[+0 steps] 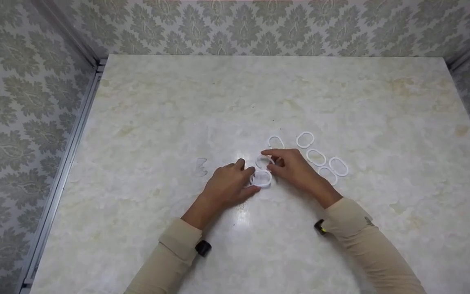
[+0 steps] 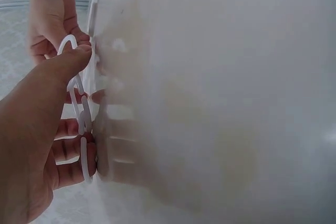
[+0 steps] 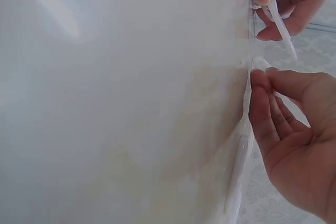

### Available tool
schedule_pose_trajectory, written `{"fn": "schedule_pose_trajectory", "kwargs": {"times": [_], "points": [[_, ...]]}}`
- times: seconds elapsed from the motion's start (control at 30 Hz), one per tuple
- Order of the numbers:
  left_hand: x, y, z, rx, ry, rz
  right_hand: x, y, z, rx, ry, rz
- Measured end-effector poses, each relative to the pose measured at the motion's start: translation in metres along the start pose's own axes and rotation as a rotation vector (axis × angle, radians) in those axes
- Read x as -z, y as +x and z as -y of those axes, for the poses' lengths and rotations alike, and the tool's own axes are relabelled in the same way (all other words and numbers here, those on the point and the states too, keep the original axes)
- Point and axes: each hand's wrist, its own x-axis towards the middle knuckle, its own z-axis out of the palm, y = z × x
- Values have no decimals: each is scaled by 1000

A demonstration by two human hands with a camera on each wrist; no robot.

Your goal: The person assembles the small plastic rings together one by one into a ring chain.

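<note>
Near the middle of the table, my left hand (image 1: 229, 183) grips a white oval curtain ring (image 1: 264, 186) between thumb and fingers; part of another white ring shows beside its left edge. Just beyond it, my right hand (image 1: 294, 167) pinches a second white ring (image 1: 257, 162) between thumb and index finger. The two rings come right up against each other in the head view. From the right wrist, the left hand's ring (image 3: 282, 29) appears edge-on and tilted, and the right fingertips cover most of the other ring (image 3: 261, 63).
Several more white rings lie right of the hands, among them a far ring (image 1: 305, 132), a right-hand ring (image 1: 346, 166) and one (image 1: 276, 136) beyond the right fingers. A small clear piece with a jagged outline (image 1: 198, 166) lies left of the left hand. Patterned walls border the table (image 1: 178, 102).
</note>
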Motion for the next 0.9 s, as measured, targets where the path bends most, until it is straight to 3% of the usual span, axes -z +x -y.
{"fn": "schedule_pose_trajectory", "kwargs": {"times": [0.13, 0.53, 0.9], "points": [[0, 1, 1, -3, -1, 4, 1, -1, -2, -24, 115, -38], [0, 1, 0, 12, 3, 8, -3, -1, 2, -18, 304, -151], [-1, 2, 0, 14, 10, 2, -5, 0, 9, -24, 387, -200]]}}
